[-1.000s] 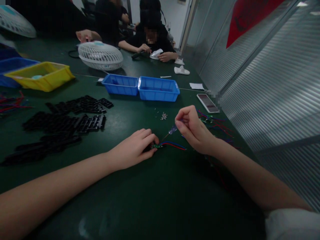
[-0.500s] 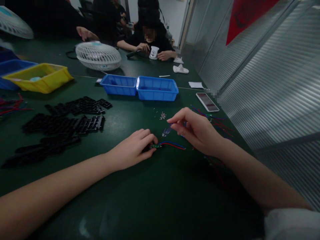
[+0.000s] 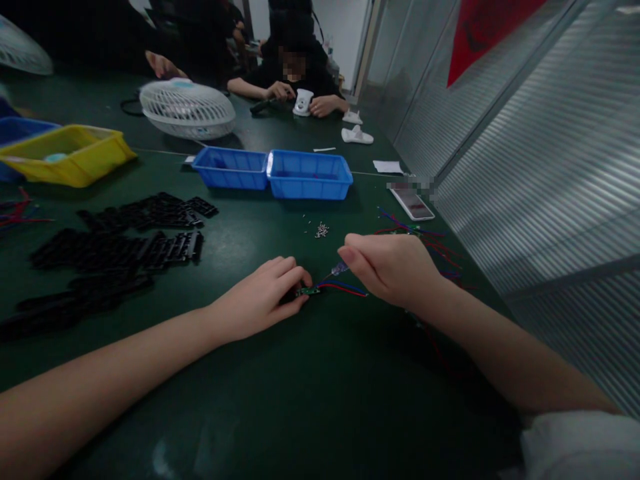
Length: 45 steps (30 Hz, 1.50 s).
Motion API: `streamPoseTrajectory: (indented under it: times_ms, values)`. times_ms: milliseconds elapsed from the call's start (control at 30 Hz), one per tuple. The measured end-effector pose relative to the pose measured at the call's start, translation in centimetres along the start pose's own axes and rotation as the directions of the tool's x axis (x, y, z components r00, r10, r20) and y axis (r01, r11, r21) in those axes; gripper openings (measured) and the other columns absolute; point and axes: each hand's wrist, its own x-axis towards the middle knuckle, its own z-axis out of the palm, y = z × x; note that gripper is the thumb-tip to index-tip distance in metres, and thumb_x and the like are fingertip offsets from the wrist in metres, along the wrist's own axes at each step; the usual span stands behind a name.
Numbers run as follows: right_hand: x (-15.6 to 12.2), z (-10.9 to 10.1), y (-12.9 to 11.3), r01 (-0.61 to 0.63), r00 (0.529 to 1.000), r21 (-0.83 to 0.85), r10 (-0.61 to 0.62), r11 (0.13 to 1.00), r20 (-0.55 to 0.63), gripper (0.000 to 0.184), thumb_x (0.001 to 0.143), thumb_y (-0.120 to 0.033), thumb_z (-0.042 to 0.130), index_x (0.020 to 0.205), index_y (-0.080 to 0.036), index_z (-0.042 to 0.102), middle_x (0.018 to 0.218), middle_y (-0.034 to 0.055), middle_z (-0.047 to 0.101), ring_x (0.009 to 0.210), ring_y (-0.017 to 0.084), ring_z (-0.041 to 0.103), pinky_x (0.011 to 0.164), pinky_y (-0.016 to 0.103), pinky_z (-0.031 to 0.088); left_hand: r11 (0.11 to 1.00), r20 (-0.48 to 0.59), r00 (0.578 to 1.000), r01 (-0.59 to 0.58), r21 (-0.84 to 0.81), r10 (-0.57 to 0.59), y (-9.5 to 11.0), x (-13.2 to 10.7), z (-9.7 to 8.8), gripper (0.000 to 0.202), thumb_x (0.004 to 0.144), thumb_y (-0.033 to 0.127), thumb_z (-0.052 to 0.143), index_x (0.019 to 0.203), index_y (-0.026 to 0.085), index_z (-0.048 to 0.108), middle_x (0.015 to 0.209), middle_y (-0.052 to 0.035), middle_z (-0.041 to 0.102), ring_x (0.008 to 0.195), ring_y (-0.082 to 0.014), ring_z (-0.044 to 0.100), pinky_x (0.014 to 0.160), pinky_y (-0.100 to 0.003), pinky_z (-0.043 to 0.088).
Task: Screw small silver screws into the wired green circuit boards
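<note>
Left hand [image 3: 263, 297]: grip pinching a small green circuit board [image 3: 309, 291] between thumb and fingers, low at the bench [image 3: 300, 387]. Right hand [image 3: 395, 267]: grip curled around a slim screwdriver with a clear purplish handle [image 3: 339, 269], shaft slanting down toward the board; from here, cannot tell whether its tip touches. Red and blue insulated wires [image 3: 345, 288] run from the board, below the screwdriver.

Just beyond the hands, a loose heap of tiny silvery screws [image 3: 323, 231]. Farther, two blue plastic bins end to end, left one [image 3: 233, 179] and right one [image 3: 310, 189], contents too dim to name. Well left, a yellow plastic bin [image 3: 80, 175] holds a pale teal piece [image 3: 55, 158]. Nearer, rows of flat black plastic parts [image 3: 120, 250].

White-edged phone [image 3: 413, 202] near the bench's right edge, ribbed partition [image 3: 500, 133] alongside. Green surface stretches between the forearms.
</note>
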Motion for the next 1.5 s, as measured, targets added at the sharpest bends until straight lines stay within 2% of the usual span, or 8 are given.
streamPoseTrajectory:
  times_ms: [167, 333, 433, 600, 967, 1200, 1300, 1500]
  values:
    - [0.2, 0.3, 0.4, 0.144, 0.989, 0.265, -0.131, 0.954, -0.066, 0.034, 0.097, -0.021, 0.032, 0.116, -0.015, 0.059, 0.105, 0.0084, 0.059, 0.084, 0.014, 0.057, 0.071, 0.027, 0.041, 1.0, -0.009, 1.0, 0.004, 0.003, -0.004, 0.0, 0.0, 0.0, 0.018, 0.095, 0.032, 0.05, 0.111, 0.024, 0.053, 0.103, -0.0037, 0.053, 0.097, -0.021, 0.05, 0.083, -0.036, 0.042]
    - [0.0, 1.3, 0.9, 0.231, 0.971, 0.479, -0.172, 0.847, -0.164, 0.024, 0.097, -0.022, 0.042, 0.12, -0.015, 0.047, 0.089, 0.0014, 0.055, 0.07, 0.009, 0.054, 0.063, 0.023, 0.043, 1.0, -0.004, 1.0, -0.006, 0.008, 0.006, 0.0, 0.0, 0.0, 0.018, 0.095, 0.033, 0.049, 0.11, 0.023, 0.053, 0.104, -0.0041, 0.053, 0.097, -0.0212, 0.05, 0.083, -0.036, 0.043]
    - [0.0, 1.8, 1.1, 0.257, 0.959, 0.45, -0.166, 0.855, -0.232, 0.016, 0.097, -0.027, 0.049, 0.11, -0.017, 0.049, 0.085, -0.0006, 0.056, 0.063, 0.007, 0.052, 0.057, 0.021, 0.04, 1.0, 0.001, 1.0, -0.007, 0.004, 0.007, 0.0, 0.0, -0.1, 0.018, 0.096, 0.033, 0.049, 0.11, 0.023, 0.053, 0.104, -0.0039, 0.053, 0.097, -0.0208, 0.05, 0.083, -0.036, 0.043]
    - [0.2, 1.5, 1.1, 0.343, 0.912, 0.337, -0.224, 0.877, -0.344, 0.019, 0.097, -0.022, 0.05, 0.114, -0.016, 0.055, 0.104, 0.007, 0.064, 0.094, 0.014, 0.062, 0.074, 0.025, 0.049, 1.0, 0.003, 1.0, -0.007, -0.004, 0.007, 0.0, 0.0, -0.1, 0.017, 0.095, 0.032, 0.05, 0.11, 0.023, 0.053, 0.105, -0.0039, 0.053, 0.098, -0.0208, 0.05, 0.084, -0.036, 0.043]
    - [0.3, 0.3, 1.3, 0.239, 0.953, 0.327, -0.155, 0.914, -0.261, 0.017, 0.098, -0.028, 0.048, 0.104, -0.015, 0.059, 0.097, 0.0048, 0.061, 0.086, 0.012, 0.058, 0.073, 0.024, 0.044, 1.0, -0.003, 1.0, -0.013, -0.017, 0.013, -0.3, 0.1, 0.1, 0.017, 0.095, 0.031, 0.05, 0.11, 0.023, 0.053, 0.104, -0.0035, 0.053, 0.097, -0.0199, 0.05, 0.083, -0.035, 0.042]
    - [-0.1, 0.3, 0.4, 0.094, 0.994, 0.035, -0.092, 0.995, -0.064, 0.04, 0.101, -0.038, 0.031, 0.075, -0.019, 0.053, 0.064, -0.0008, 0.053, 0.058, 0.011, 0.045, 0.054, 0.027, 0.025, 0.999, 0.012, 1.0, -0.004, -0.033, 0.005, -0.1, 0.1, 0.0, 0.017, 0.095, 0.032, 0.049, 0.11, 0.024, 0.053, 0.103, -0.003, 0.053, 0.096, -0.0198, 0.05, 0.083, -0.035, 0.042]
    - [-0.2, 0.4, 0.1, 0.012, 0.999, -0.054, -0.014, 0.998, -0.047, 0.043, 0.101, -0.043, 0.029, 0.078, -0.019, 0.057, 0.061, -0.0002, 0.054, 0.056, 0.012, 0.046, 0.052, 0.029, 0.02, 1.0, 0.012, 1.0, 0.001, -0.029, 0.0, 0.0, 0.1, 0.0, 0.018, 0.095, 0.033, 0.049, 0.11, 0.024, 0.054, 0.103, -0.0032, 0.053, 0.095, -0.0198, 0.051, 0.082, -0.035, 0.043]
    - [0.0, 0.9, 0.6, 0.153, 0.986, 0.301, -0.124, 0.941, -0.111, 0.03, 0.099, -0.023, 0.03, 0.106, -0.016, 0.059, 0.099, 0.007, 0.058, 0.086, 0.015, 0.056, 0.073, 0.028, 0.041, 1.0, 0.001, 1.0, -0.001, -0.014, 0.001, -0.1, 0.1, -0.1, 0.019, 0.095, 0.032, 0.049, 0.111, 0.023, 0.055, 0.103, -0.0042, 0.054, 0.095, -0.0198, 0.051, 0.081, -0.034, 0.044]
